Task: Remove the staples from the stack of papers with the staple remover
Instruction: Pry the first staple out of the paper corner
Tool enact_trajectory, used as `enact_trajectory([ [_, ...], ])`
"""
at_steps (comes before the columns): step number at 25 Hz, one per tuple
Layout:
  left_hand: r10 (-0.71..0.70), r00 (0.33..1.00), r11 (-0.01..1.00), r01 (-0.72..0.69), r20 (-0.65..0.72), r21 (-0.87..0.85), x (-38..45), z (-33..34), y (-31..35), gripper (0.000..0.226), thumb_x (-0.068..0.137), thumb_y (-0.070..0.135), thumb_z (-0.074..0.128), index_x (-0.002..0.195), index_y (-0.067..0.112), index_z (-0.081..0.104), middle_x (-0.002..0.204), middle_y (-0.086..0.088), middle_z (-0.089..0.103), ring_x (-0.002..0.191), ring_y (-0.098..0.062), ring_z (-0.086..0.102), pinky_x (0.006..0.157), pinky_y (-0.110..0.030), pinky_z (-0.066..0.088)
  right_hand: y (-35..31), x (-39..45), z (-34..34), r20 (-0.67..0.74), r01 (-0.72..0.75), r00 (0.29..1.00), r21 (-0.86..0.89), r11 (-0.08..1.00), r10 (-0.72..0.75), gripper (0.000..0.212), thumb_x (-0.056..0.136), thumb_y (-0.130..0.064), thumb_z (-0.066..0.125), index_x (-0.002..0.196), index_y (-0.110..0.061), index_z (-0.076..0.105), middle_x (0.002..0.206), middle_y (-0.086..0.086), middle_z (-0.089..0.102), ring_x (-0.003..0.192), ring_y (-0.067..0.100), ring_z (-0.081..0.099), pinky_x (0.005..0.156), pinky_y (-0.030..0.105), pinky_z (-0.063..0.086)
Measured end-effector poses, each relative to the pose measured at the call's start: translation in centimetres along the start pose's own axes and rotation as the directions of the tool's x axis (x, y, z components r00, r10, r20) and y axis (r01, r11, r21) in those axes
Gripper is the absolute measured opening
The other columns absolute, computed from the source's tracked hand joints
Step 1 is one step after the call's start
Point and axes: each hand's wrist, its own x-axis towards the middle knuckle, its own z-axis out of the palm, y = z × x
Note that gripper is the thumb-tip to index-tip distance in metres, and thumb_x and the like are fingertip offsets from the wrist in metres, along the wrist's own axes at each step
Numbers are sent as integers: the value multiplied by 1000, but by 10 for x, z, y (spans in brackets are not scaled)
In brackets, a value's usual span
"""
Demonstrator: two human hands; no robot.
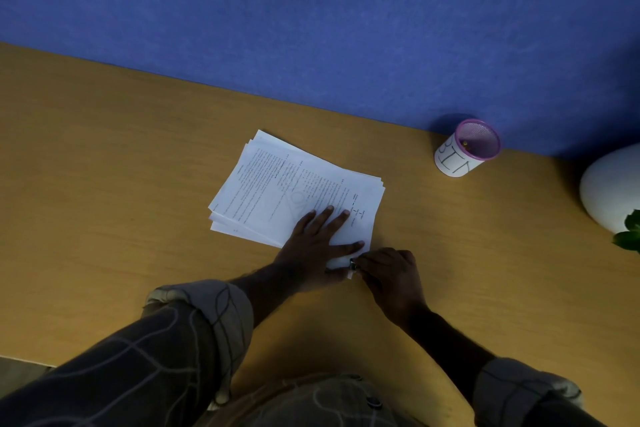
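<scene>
A stack of printed white papers (277,184) lies slightly fanned on the wooden desk (104,184). My left hand (317,239) presses flat on the stack's near right part, fingers straight and spread. My right hand (391,274) is curled at the stack's near right corner and grips a small dark staple remover (353,265), whose tip sits at the paper's corner. Most of the remover is hidden inside my fingers. No staple can be made out.
A pink-rimmed mesh cup (465,149) with a paper label reading "BIN" stands at the back right against the blue wall (311,10). A white rounded pot (609,187) with green leaves (628,236) sits at the far right edge.
</scene>
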Motion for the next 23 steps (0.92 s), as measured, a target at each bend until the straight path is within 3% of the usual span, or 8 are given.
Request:
enact_trajectory([
  [5, -5, 1000, 1000, 5, 2, -3, 0, -3, 1, 62, 89, 68, 43, 146, 44, 40, 165, -10, 20, 151, -38, 18, 120, -57, 16, 2, -8, 7, -75, 27, 997, 17, 999, -26, 21, 88, -24, 58, 108, -26, 66, 108, -6, 72, 103, 14, 60, 83, 37, 43],
  [10, -1, 1000, 1000, 0, -26, -19, -1, -2, 1, 60, 90, 67, 43, 145, 43, 43, 165, -11, 22, 151, -37, 20, 120, -57, 17, -3, -16, 14, -94, -29, 995, 39, 999, 33, 25, 89, -24, 55, 109, -20, 70, 109, -2, 73, 103, 15, 62, 84, 33, 39],
  [13, 10, 1000, 1000, -10, -24, 6, -1, 0, -1, 60, 91, 67, 41, 147, 43, 40, 165, -11, 21, 151, -38, 19, 120, -57, 15, -4, -17, 12, -86, -130, 986, 125, 984, 142, 23, 89, -21, 62, 110, -15, 71, 106, 2, 74, 98, 18, 67, 82, 35, 46],
  [16, -1, 1000, 1000, 1, -4, 17, -1, 4, -1, 64, 92, 69, 37, 150, 42, 34, 166, -9, 17, 152, -36, 14, 121, -55, 11, 1, -16, 6, -31, -119, 992, 104, 987, 123, 29, 83, -12, 75, 111, -13, 70, 106, 5, 74, 96, 22, 68, 81, 41, 52],
  [23, -26, 1000, 1000, 26, -17, 10, -1, 8, -1, 74, 91, 72, 37, 153, 32, 34, 166, -8, 21, 152, -34, 17, 121, -55, 14, 2, -6, 1, 11, -109, 994, 58, 992, 109, 24, 87, -17, 70, 111, -19, 70, 104, 0, 73, 96, 19, 65, 79, 38, 51],
])
